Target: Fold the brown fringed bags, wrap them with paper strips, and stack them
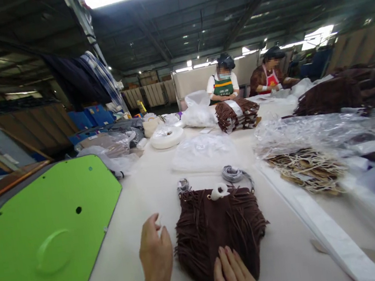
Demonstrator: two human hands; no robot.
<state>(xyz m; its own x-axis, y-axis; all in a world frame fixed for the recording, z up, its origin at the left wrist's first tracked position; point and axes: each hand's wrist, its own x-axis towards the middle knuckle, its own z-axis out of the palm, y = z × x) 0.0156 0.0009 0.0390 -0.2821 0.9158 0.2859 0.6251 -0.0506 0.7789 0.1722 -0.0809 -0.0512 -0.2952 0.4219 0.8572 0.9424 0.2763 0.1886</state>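
A dark brown fringed handbag (218, 230) lies flat on the pale table in front of me. Its grey wrapped straps (234, 174) stick out past the far edge, and a white wrapped piece (219, 191) sits at the top middle beside a small gold ring. My right hand (234, 274) rests flat on the bag's near part, fingers stretched out. Left of the bag, my left hand (154, 251) is raised, fingers half curled and thumb apart from them. A faint whitish bit shows at its fingertips; I cannot tell what it is.
A green board (47, 236) stands at left. Beyond the bag are clear plastic bags (203, 152), a white roll (167, 136) and a brown fringed bundle (237, 114). Corded tags (308, 171) and plastic film lie right. Two people (223, 81) work at the far end.
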